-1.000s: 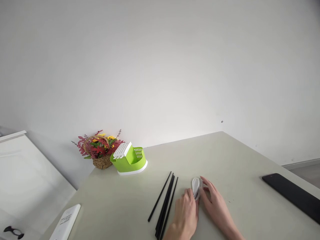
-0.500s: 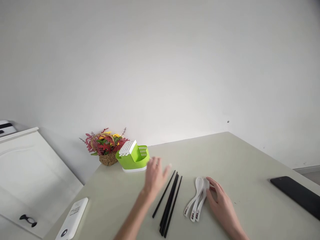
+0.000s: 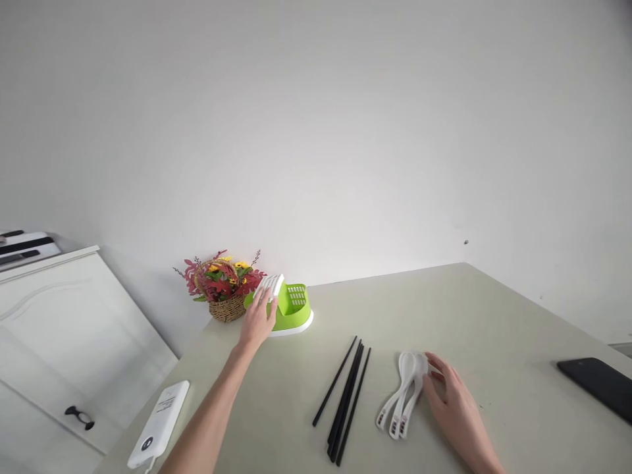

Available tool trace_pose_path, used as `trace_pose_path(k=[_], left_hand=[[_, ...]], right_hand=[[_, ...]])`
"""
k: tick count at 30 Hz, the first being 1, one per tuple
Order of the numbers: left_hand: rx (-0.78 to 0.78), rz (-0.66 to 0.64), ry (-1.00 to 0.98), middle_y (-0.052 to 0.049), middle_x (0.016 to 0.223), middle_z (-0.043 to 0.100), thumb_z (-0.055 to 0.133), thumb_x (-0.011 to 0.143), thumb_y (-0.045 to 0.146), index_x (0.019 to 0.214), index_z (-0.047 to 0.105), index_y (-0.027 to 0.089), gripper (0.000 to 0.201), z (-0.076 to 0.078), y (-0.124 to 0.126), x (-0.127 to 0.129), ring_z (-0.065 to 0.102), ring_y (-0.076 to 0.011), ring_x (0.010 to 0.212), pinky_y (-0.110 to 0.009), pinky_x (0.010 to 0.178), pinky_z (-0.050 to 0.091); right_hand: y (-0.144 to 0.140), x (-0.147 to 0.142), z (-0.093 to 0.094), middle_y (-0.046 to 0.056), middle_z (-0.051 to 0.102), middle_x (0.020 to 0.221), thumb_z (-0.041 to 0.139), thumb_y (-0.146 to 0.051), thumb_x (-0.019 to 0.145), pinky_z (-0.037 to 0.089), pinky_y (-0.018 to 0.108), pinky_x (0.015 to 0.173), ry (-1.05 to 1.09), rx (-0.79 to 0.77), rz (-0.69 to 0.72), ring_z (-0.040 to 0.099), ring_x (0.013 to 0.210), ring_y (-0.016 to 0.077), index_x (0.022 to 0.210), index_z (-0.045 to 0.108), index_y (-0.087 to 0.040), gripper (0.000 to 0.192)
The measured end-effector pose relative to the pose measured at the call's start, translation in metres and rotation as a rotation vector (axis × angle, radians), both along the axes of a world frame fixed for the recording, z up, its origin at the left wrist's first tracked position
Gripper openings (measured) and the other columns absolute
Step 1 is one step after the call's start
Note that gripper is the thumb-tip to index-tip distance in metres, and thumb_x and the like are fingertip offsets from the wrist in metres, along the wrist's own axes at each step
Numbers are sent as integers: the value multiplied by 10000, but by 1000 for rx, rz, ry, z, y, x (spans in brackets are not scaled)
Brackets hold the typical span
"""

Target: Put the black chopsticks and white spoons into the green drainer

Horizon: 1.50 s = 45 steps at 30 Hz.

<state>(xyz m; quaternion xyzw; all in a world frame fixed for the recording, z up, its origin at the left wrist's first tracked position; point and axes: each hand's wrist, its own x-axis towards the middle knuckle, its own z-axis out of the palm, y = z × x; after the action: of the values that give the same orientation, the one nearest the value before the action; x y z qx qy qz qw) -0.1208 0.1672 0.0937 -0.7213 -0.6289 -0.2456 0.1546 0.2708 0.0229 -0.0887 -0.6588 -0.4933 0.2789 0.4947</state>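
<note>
My left hand [image 3: 257,319] reaches to the green and white utensil holder [image 3: 295,320]. Its fingers are stretched over the white slatted lid and hide part of it; whether they press on the lid I cannot tell. Several black chopsticks [image 3: 347,399] lie loosely bunched on the table, one a little apart on each side. To their right is a small group of white spoons [image 3: 407,388], bowls pointing away from me and partly overlapping. Beside the spoon bowls rests my right hand [image 3: 455,405], fingers curved and apart, holding nothing, its fingertips at the rightmost bowl.
A wicker basket of artificial flowers [image 3: 227,308] stands behind the holder, near the wall. On the left table edge lies a white device [image 3: 160,421] with a cable; a black phone [image 3: 600,385] lies at the right. A white cabinet [image 3: 83,329] adjoins the table's left side.
My left hand has moved left and away from me, from beside the chopsticks onto the holder's lid. My right hand stays by the spoons. The view has shifted slightly left.
</note>
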Motion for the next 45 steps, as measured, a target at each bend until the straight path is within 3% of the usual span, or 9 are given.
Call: trace_pose_path(k=[4,13,18,21,24,30,34,40,45], left_hand=[[-64,-76,-30,-126,1577,464,294,1048,532,1475,516,255,555,-4,0,46,609,-332,1280,-487,985,566],[-108,-351,-38,-86,1605,428,263,1058,539,1505,475,312,544,-17,-18,187,664,-287,1202,-419,908,602],[-102,-512,-31,-92,1515,529,309,1061,474,1449,538,309,480,-10,-27,223,736,-258,1003,-412,793,630],[-14,-580,-139,-81,1395,612,418,1044,329,1376,579,299,371,-11,-29,216,702,-231,1058,-410,895,600],[41,-490,-296,-87,1215,665,446,1008,202,1291,581,256,318,-23,-34,190,687,-197,987,-373,871,581],[-138,-362,-296,6,738,619,494,985,319,939,600,234,144,-81,-74,128,645,-180,668,-303,653,533],[-275,-335,-289,-19,821,629,531,964,475,972,582,234,246,-110,-111,113,654,-211,774,-347,736,548],[-380,-298,-320,-53,931,627,584,928,483,1044,549,240,272,-118,-131,106,629,-256,885,-437,856,532],[-380,-293,-270,-48,880,629,487,991,423,968,542,232,200,-122,-126,101,624,-251,865,-415,833,521]], right_hand=[[0,0,0,72,580,1431,445,-552,913,551,380,877,-8,4,-10,620,1225,269,1358,487,-283,522],[2,1,-6,102,604,1391,460,-582,881,537,412,933,24,33,-34,618,1227,286,1325,515,-241,562],[0,0,0,105,601,1403,487,-571,873,544,404,913,42,34,-51,629,1212,286,1330,525,-239,567],[-2,-1,3,106,588,1419,485,-582,871,549,398,892,58,22,-49,618,1224,289,1343,513,-236,586],[-3,-1,6,102,592,1410,483,-580,875,550,387,876,63,20,-45,617,1220,283,1334,513,-238,573],[-3,-1,12,79,608,1382,491,-539,888,548,370,850,54,5,-50,622,1205,269,1298,529,-263,496],[-4,-1,8,89,591,1386,483,-531,907,548,375,871,44,24,-39,620,1194,267,1311,516,-251,492],[5,13,12,132,534,1413,453,-489,937,568,383,770,-102,169,-147,644,1105,278,1340,527,-235,482],[52,30,49,127,489,1466,375,-360,986,455,522,1077,-521,323,-51,486,1343,302,1474,419,-250,502]])
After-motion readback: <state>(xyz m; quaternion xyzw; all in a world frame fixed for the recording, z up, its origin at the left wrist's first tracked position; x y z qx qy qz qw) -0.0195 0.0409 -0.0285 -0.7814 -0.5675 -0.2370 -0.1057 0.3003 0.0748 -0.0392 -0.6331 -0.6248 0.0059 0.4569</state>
